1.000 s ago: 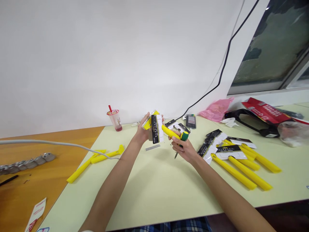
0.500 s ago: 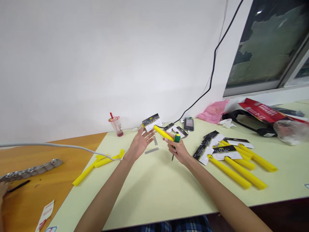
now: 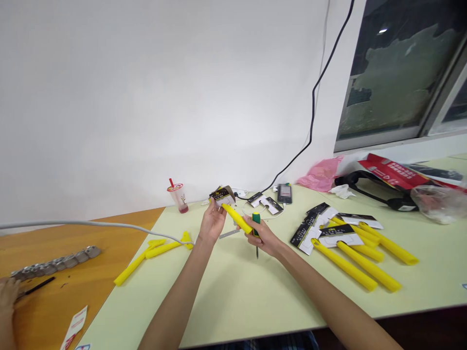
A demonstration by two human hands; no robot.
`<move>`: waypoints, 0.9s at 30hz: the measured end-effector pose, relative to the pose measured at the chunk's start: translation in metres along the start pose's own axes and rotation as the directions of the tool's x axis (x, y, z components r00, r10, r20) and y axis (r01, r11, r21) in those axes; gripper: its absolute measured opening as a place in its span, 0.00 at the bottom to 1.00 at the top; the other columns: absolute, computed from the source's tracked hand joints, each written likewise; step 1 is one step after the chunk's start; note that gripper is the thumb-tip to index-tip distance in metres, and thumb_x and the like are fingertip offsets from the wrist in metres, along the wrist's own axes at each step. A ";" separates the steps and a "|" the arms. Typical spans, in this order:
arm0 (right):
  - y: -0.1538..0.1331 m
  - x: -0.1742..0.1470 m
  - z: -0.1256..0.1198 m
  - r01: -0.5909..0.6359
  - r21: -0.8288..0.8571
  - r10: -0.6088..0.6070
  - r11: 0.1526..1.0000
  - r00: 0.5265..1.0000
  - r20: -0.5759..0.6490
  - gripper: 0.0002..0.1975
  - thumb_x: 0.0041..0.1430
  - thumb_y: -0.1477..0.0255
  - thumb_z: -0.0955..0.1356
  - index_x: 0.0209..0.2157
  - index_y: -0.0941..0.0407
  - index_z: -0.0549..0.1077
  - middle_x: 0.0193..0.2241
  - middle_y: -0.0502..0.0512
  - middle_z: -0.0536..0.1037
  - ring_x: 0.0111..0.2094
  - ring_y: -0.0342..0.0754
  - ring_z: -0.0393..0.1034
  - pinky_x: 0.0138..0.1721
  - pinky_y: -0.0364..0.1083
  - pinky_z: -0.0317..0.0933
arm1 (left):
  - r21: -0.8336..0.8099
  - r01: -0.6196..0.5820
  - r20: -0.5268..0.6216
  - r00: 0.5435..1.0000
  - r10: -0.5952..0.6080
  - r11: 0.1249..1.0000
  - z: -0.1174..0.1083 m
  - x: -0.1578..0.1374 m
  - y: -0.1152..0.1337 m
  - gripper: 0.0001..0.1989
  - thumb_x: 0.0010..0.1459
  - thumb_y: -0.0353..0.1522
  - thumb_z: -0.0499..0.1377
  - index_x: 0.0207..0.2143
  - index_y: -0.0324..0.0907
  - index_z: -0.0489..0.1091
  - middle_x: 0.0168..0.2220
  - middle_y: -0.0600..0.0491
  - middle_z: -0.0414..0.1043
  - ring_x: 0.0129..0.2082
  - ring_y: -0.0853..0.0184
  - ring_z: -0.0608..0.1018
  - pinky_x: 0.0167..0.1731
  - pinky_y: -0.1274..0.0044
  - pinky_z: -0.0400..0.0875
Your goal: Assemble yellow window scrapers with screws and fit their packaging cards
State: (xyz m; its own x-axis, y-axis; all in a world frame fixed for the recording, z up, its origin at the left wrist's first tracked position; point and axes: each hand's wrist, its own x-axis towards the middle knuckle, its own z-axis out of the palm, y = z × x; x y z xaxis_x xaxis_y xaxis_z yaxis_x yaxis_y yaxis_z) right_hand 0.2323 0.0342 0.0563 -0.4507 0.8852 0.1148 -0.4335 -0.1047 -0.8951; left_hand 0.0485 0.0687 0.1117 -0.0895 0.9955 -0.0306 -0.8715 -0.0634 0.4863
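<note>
Above the table, my left hand (image 3: 212,221) is closed on a black-and-white header card (image 3: 222,196), which bends at its right end. A yellow tube (image 3: 236,217) slants down from the card to my right hand (image 3: 265,236). The fingers of that hand are closed around the tube's lower end and a screwdriver (image 3: 256,224) with a green and yellow handle. Its dark shaft points down, clear of the tube. To the right, several yellow tubes (image 3: 370,266) with similar cards (image 3: 339,235) lie in a loose pile.
More yellow tubes (image 3: 133,266) lie at left under a grey cable (image 3: 120,225). A cup with a red straw (image 3: 179,198) stands by the wall. Metal strips (image 3: 229,234) lie mid-table. Another person's hand (image 3: 8,291) is beside metal parts (image 3: 54,265) at far left.
My left hand has gone from spread fingers to a grip on the card. The tube and card have come lower, and the screwdriver has turned more upright.
</note>
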 end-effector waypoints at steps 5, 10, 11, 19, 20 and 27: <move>0.002 -0.003 0.001 -0.098 -0.017 0.099 0.995 0.987 0.123 0.27 0.53 0.51 0.85 0.39 0.57 0.79 0.27 0.46 0.73 0.19 0.32 0.42 0.19 0.40 0.32 | -0.081 0.115 0.111 0.988 -0.106 0.990 0.015 0.004 -0.010 0.22 0.81 0.27 0.48 0.68 0.41 0.74 0.56 0.43 0.85 0.50 0.66 0.88 0.49 0.77 0.84; 0.010 -0.001 -0.001 -0.074 -0.034 0.077 0.997 0.993 0.088 0.27 0.47 0.56 0.87 0.36 0.56 0.76 0.22 0.39 0.62 0.19 0.33 0.39 0.19 0.40 0.32 | 0.018 0.230 0.265 0.937 -0.226 0.973 0.023 0.005 -0.018 0.24 0.78 0.33 0.52 0.72 0.42 0.70 0.60 0.41 0.83 0.63 0.52 0.83 0.62 0.59 0.81; 0.010 0.000 -0.001 -0.060 -0.040 0.063 0.997 0.996 0.069 0.27 0.45 0.57 0.88 0.35 0.55 0.76 0.22 0.38 0.61 0.19 0.33 0.39 0.19 0.40 0.33 | 0.053 0.243 0.289 0.925 -0.247 0.969 0.023 0.006 -0.019 0.25 0.77 0.36 0.53 0.72 0.42 0.70 0.61 0.40 0.82 0.65 0.49 0.81 0.65 0.55 0.79; 0.011 0.004 0.004 0.044 -0.164 -0.068 0.985 0.987 -0.143 0.30 0.37 0.59 0.89 0.37 0.56 0.79 0.29 0.45 0.75 0.20 0.33 0.45 0.21 0.43 0.36 | 0.286 0.247 0.242 0.916 -0.319 0.926 0.009 -0.006 -0.019 0.31 0.73 0.53 0.58 0.65 0.42 0.76 0.61 0.39 0.82 0.65 0.42 0.80 0.66 0.46 0.74; 0.012 0.005 0.004 0.056 -0.174 -0.083 0.983 0.985 -0.153 0.30 0.37 0.59 0.89 0.37 0.56 0.78 0.30 0.46 0.77 0.20 0.33 0.45 0.21 0.43 0.37 | 0.304 0.214 0.231 0.929 -0.290 0.928 0.006 -0.011 -0.018 0.31 0.71 0.55 0.60 0.63 0.43 0.77 0.60 0.40 0.83 0.65 0.42 0.81 0.65 0.48 0.75; 0.017 0.008 -0.001 0.105 -0.181 -0.142 0.978 0.967 -0.209 0.27 0.39 0.61 0.88 0.36 0.55 0.77 0.31 0.46 0.77 0.20 0.34 0.48 0.21 0.43 0.38 | 0.391 -0.033 0.287 0.954 -0.088 0.920 -0.024 -0.041 -0.029 0.40 0.51 0.66 0.72 0.52 0.45 0.82 0.60 0.44 0.83 0.69 0.43 0.77 0.64 0.59 0.77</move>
State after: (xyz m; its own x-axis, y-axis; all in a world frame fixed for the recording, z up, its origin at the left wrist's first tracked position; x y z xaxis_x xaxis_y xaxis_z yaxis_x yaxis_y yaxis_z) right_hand 0.2222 0.0400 0.0417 -0.2112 0.9661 0.1481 -0.3299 0.0722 -0.9413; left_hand 0.0663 0.0284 0.0777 0.1296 0.9753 0.1786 -0.6105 -0.0635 0.7895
